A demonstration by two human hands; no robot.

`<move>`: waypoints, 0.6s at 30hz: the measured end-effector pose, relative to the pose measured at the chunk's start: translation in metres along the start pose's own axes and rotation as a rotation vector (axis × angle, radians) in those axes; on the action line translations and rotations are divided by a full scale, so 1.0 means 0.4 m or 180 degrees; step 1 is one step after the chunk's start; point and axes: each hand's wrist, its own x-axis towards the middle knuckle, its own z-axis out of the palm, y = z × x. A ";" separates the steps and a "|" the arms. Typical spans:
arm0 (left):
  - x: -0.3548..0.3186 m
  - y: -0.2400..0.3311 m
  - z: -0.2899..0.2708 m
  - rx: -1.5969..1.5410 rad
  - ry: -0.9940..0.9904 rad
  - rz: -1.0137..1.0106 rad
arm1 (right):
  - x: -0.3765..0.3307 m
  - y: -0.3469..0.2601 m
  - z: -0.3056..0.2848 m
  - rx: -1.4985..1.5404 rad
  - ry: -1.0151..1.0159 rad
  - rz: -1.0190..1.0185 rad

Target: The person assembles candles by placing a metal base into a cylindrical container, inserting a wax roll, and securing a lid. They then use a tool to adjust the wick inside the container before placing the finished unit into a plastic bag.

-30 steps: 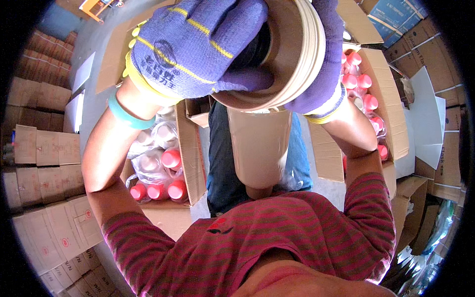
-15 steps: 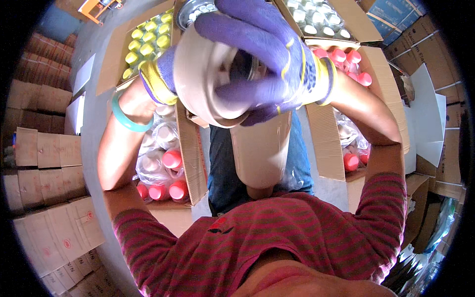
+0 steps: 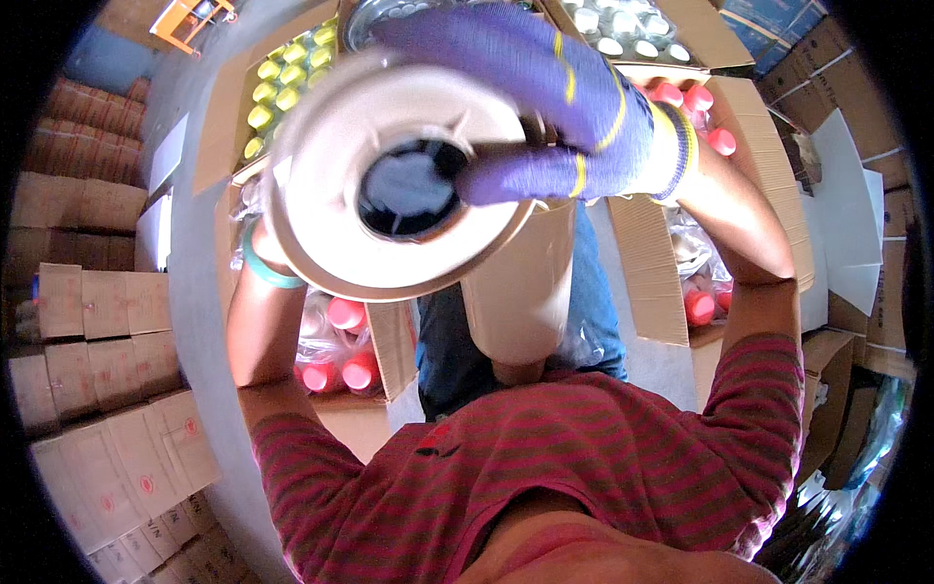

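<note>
A round beige flask part [image 3: 321, 224] with a raised rim and a dark, glossy round centre is held up in front of me, its flat face toward me. My right hand [image 3: 574, 127], in a purple knitted glove with yellow trim, has its fingers over the top edge and its thumb by the dark centre; it is smeared by motion. My left hand is hidden behind the beige part; only the wrist with a teal bangle [image 3: 265, 268] shows. A beige cylindrical flask body [image 3: 516, 292] is between my thighs.
Open cartons flank my legs: the left one [image 3: 394, 341] and right one [image 3: 647, 282] hold red-capped items in clear plastic. Yellow-capped bottles [image 3: 289, 97] and white-capped ones [image 3: 623, 24] are in boxes farther off. Stacked cartons [image 3: 117, 380] line the left side.
The beige part has moved left and turned, so its flat face and dark centre now show. My right hand still touches it; my left glove cuff has gone out of sight behind it.
</note>
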 end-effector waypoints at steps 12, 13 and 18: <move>-0.020 -0.031 0.092 0.0214 0.0543 0.0483 | -0.064 -0.004 0.087 -0.0089 0.1157 0.0452; -0.013 -0.036 0.095 0.0460 0.0638 0.0906 | -0.070 -0.019 0.089 0.0063 0.1156 0.0595; -0.012 -0.038 0.103 0.1413 0.1289 0.1263 | -0.105 -0.082 0.084 0.1994 0.1195 0.1885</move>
